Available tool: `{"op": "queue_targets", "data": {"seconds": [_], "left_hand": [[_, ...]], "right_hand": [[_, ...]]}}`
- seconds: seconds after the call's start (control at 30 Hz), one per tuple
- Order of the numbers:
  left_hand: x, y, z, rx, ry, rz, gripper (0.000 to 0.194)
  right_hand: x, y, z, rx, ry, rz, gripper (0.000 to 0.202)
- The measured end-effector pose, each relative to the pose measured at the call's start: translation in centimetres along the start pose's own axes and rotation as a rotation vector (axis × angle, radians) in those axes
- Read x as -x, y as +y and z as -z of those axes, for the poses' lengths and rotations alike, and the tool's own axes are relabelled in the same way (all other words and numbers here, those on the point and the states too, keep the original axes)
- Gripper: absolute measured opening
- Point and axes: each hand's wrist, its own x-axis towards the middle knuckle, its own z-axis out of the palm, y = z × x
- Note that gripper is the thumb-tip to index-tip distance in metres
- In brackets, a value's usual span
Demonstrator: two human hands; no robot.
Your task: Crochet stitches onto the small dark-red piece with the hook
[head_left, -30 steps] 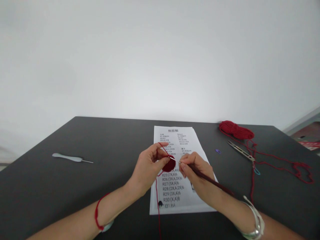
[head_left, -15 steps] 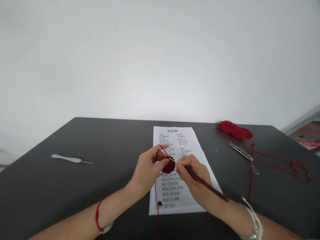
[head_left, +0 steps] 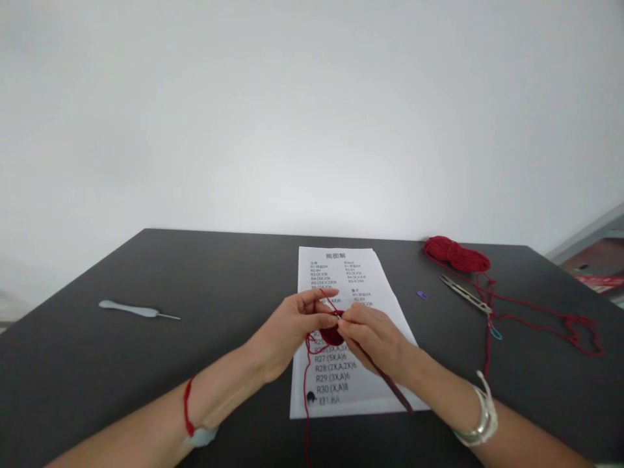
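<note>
- My right hand [head_left: 374,337], gripping one dark hook [head_left: 394,388], has moved nearer my left hand [head_left: 294,323];
- the left pinches one red disc [head_left: 332,335] over the paper [head_left: 373,395];
- one white hook [head_left: 131,308], one yarn bundle [head_left: 457,254] aside

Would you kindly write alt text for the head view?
The left hand pinches a red crocheted piece while the right hand holds a brown-handled hook against it, above a printed sheet. A red skein lies to the right.
</note>
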Motion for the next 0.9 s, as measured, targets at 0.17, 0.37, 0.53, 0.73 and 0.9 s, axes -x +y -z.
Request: {"op": "queue_targets", "data": {"seconds": [0.17, 0.37, 0.53, 0.73, 0.9], "left_hand": [[0.0, -0.4, -0.2, -0.002, 0.089, -0.075, 0.041], [0.5, -0.3, -0.2, -0.204, 0.219, -0.287, 0.048], [0.2, -0.2, 0.3, -0.408, 0.236, -0.396, 0.029], [0.4, 0.1, 0.4, -0.666, 0.229, -0.520, 0.014], [0.3, 0.2, 0.6, -0.662, 0.224, -0.510, 0.014]], "right_hand": [[0.2, -1.6, -1.3, 0.014, 0.057, -0.253, 0.017], [-0.2, -2.1, -2.0, -0.894, 0.369, -0.821, 0.009], [0.1, -2.1, -1.3, -0.817, 0.331, -0.817, 0.008], [-0.8, -2.3, -0.7, -1.026, 0.401, -0.989, 0.015], [-1.2, -2.1, -0.3, -1.101, 0.342, -1.064, 0.017]]}}
